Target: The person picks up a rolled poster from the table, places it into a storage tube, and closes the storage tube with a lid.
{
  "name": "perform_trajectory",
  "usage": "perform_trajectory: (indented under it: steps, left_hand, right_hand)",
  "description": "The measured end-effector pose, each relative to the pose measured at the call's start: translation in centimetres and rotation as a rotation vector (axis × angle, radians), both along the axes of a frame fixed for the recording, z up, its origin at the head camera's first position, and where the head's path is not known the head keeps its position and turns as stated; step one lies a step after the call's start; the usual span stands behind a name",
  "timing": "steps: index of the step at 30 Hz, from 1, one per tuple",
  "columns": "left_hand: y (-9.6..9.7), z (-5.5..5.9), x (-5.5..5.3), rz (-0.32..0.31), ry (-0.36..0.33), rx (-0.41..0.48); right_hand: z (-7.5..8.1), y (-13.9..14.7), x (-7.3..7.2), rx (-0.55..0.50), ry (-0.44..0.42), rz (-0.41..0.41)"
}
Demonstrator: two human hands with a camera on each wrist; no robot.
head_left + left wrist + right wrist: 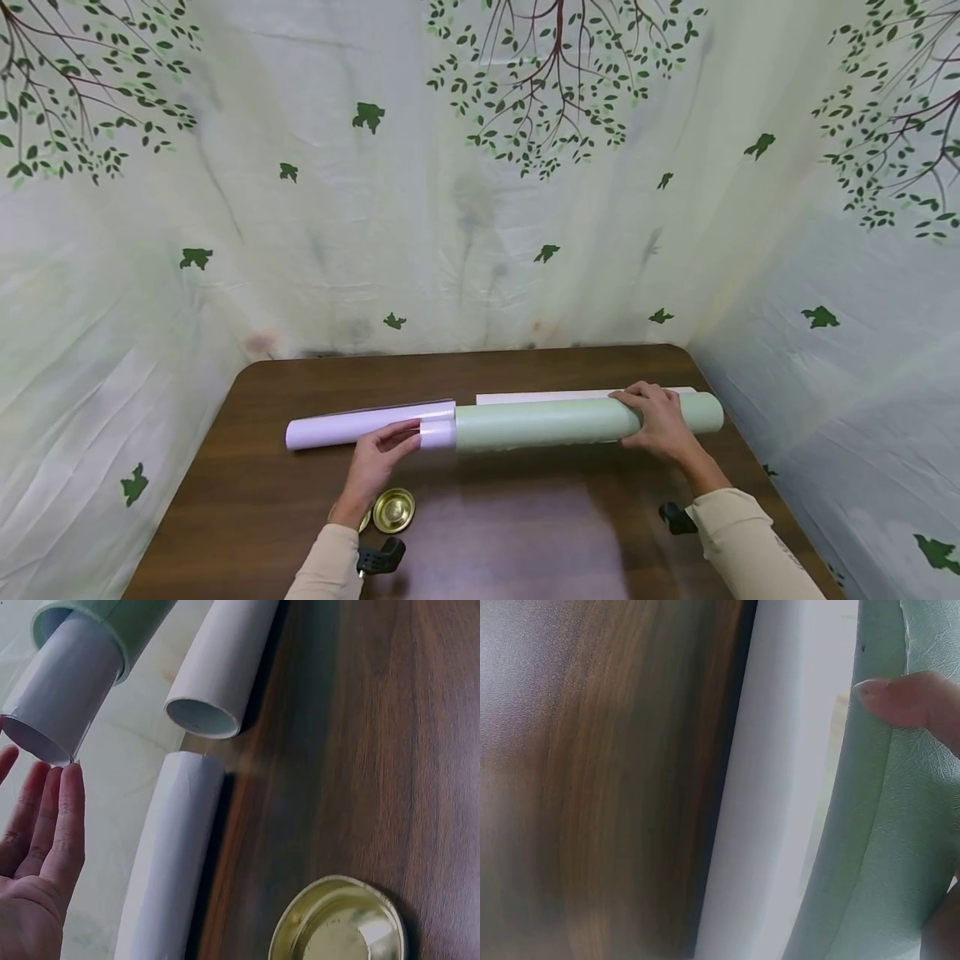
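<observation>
A pale green roll (540,425) of sheet material is held level above the table. From its left end sticks out a white tube (437,435), whose hollow mouth shows in the left wrist view. My left hand (375,468) pinches the rim of that tube between thumb and fingertips. Near the other end, my right hand (660,423) grips the green roll from above, its thumb (900,701) pressed on the sheet near an edge. Behind the roll lie two more white tubes, one to the left (345,428) and one to the right (543,397).
Two small brass bowls (393,510) stand on the brown wooden table (262,500) by my left wrist, one partly hidden. A white cloth (450,250) printed with leaves and branches hangs around the table's back and sides.
</observation>
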State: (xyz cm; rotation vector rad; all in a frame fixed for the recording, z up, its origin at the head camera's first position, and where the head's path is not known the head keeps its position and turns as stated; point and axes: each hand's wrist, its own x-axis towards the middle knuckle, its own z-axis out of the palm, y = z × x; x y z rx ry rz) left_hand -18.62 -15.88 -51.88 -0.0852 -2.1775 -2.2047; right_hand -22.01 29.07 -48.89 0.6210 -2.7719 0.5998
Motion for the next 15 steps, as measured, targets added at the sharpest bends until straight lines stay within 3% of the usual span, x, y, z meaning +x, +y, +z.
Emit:
perform_trajectory:
  steps: [5, 12, 15]
  left_hand:
    - [0.6, -0.1, 0.0, -0.018, 0.031, 0.019]
    - [1.3, -1.3, -0.4, -0.076, 0.168, 0.059]
    - [1.5, -1.6, -0.6, -0.080, 0.162, 0.063]
  right_hand:
    - [-0.1, -0.1, 0.0, 0.001, 0.003, 0.004]
    - [-0.1, -0.2, 0.0, 0.012, -0.009, -0.004]
    - [-0.2, -0.3, 0.0, 0.004, -0.014, -0.004]
